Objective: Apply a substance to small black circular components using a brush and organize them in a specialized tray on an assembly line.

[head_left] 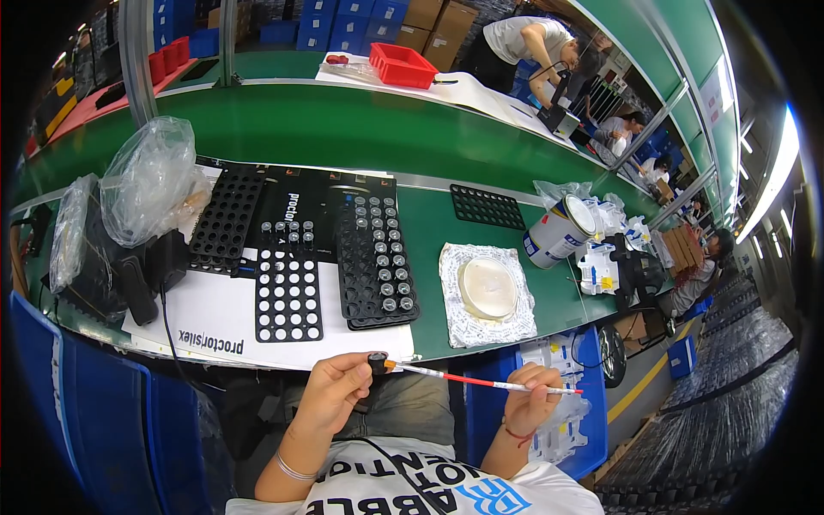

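Between the two hands, a slim red-and-white stick (468, 378) runs from the right hand's (532, 396) pinched fingers to the small black piece (377, 364) gripped in the left hand's (336, 390) closed fingertips, while beyond, two black trays, one nearer the left (288, 338) and one beside it (349, 279), hold clear-topped pieces (380, 247).

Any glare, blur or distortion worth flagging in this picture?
All in the head view: glare on the white strip, upper right; highlights on the clear plastic bag; green divider bowed, corners black; red-and-white stick fairly sharp; black part too dark for fine detail.
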`<state>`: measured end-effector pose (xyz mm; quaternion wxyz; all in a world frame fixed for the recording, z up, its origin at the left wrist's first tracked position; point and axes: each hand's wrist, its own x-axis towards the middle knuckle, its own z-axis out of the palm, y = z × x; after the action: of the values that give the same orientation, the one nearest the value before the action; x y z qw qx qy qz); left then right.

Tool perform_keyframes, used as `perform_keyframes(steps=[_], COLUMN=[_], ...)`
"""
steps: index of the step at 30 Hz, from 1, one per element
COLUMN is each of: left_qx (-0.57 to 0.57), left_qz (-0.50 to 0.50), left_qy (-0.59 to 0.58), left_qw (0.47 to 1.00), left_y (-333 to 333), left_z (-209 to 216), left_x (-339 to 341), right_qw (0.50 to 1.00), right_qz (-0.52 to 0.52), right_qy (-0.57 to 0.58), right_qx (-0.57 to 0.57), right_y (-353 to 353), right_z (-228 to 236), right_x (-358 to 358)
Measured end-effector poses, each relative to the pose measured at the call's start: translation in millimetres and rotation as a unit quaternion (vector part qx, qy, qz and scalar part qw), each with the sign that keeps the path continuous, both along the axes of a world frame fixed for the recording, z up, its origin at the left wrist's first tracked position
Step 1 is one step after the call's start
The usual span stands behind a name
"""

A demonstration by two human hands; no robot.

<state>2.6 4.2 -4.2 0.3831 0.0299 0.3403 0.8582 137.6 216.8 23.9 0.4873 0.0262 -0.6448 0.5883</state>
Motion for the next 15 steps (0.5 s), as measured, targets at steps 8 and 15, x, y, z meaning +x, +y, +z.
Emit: perform_keyframes(steps=[8,15], left_qx=[0.011,0.005], left_qz=[-0.018,-0.022], left_qy=[0.015,-0.001], left_qw=[1.000,1.000], left_y=[0.0,0.3], left_z=[-1.5,4.3], left_x=[-0.7,-0.3], right_qw=[1.000,0.999], right_qz=[0.008,0.024], right_qy=[0.016,0.015], right_qx=[-0.021,-0.031], right_y=[0.9,-2.1], right_z=[-0.1,1.9], right_x=[1.4,-0.9])
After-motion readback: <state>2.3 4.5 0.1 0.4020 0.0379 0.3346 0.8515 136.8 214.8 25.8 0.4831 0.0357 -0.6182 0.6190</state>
